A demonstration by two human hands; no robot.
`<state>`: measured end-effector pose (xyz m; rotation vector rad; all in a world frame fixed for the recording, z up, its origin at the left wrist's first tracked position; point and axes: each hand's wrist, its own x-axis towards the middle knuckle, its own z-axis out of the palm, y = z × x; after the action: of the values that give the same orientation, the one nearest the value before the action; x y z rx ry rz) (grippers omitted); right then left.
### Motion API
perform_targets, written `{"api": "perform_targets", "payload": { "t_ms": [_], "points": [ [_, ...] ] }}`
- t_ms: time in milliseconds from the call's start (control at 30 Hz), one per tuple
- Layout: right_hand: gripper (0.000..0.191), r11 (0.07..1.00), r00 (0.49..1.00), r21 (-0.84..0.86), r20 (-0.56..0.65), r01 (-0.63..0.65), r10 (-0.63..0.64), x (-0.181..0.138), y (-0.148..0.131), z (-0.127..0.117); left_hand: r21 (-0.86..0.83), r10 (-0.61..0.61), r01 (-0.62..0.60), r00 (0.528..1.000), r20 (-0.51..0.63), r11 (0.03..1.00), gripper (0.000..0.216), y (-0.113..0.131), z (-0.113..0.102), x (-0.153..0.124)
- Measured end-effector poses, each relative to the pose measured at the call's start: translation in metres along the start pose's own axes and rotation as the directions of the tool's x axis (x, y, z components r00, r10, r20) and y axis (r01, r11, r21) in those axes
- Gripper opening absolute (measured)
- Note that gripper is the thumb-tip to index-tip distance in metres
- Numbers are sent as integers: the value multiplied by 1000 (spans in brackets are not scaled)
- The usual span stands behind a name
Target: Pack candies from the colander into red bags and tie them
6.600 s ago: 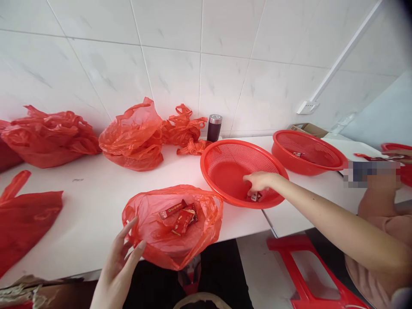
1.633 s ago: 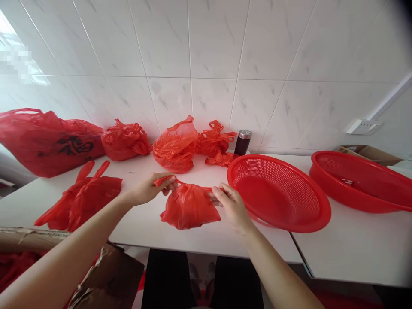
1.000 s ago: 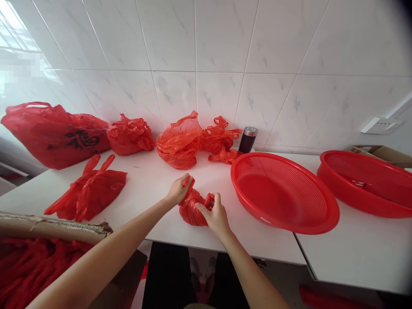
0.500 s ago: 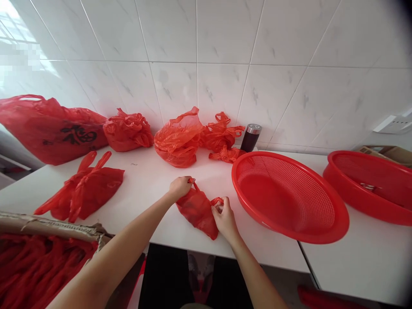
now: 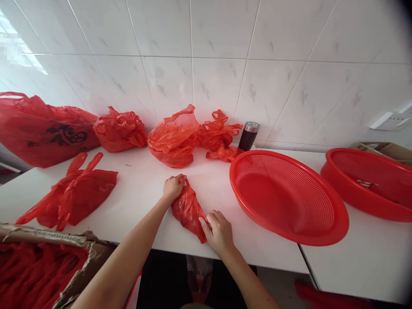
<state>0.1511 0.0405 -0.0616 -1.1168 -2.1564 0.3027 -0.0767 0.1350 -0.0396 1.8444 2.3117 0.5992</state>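
A small red plastic bag [image 5: 187,209], gathered into a tight bundle, lies on the white table [image 5: 138,189] in front of me. My left hand [image 5: 173,188] is closed round its upper end. My right hand [image 5: 219,231] grips its lower end near the table's front edge. What is inside the bag is hidden. A large empty red perforated basket [image 5: 286,195] sits just to the right of my hands.
A second red basket [image 5: 370,182] stands at the far right. Several red bags lie along the tiled wall [image 5: 174,137], one flat bag [image 5: 75,193] at the left. A dark flask [image 5: 248,135] stands behind the basket. A cardboard box of red bags [image 5: 38,266] sits lower left.
The open bag has been closed and bundled up. My hands went from pulling its handles apart to gripping its two ends, the right hand moving down toward the table's edge.
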Motion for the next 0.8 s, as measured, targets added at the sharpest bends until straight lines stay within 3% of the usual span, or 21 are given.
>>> {"api": "perform_targets", "payload": {
  "t_ms": [233,333,400,533,600,667,700,767,800],
  "points": [
    [36,967,987,208,22,150,-158,-5,-17,-9,-63,-195,191,978,-78,980,40,-6,-1,-6],
    [36,956,992,266,1,125,-130,-8,-17,-11,-105,-214,213,977,5,971,37,-4,-13,-1],
    [36,946,998,317,-26,66,-61,-9,-14,-12,-133,-185,198,977,106,971,35,-4,-33,9],
    [34,909,994,413,-67,-52,87,6,-15,-18,-169,-39,84,967,251,982,29,-1,-89,25],
    [32,903,993,425,-64,-60,96,22,-20,-22,-167,46,-10,976,215,986,33,9,-111,19],
    [31,890,994,453,-56,-59,95,40,-25,-27,-167,179,-151,970,167,974,45,23,-119,2],
    [31,870,994,488,-42,-69,103,48,-28,-30,-174,280,-251,944,173,952,45,29,-118,-10],
    [34,796,992,595,17,-111,126,60,-31,-34,-208,518,-477,816,257,854,28,37,-106,-33],
    [35,747,988,650,48,-140,144,63,-32,-36,-221,582,-538,759,293,813,16,38,-97,-43]
  ]
}}
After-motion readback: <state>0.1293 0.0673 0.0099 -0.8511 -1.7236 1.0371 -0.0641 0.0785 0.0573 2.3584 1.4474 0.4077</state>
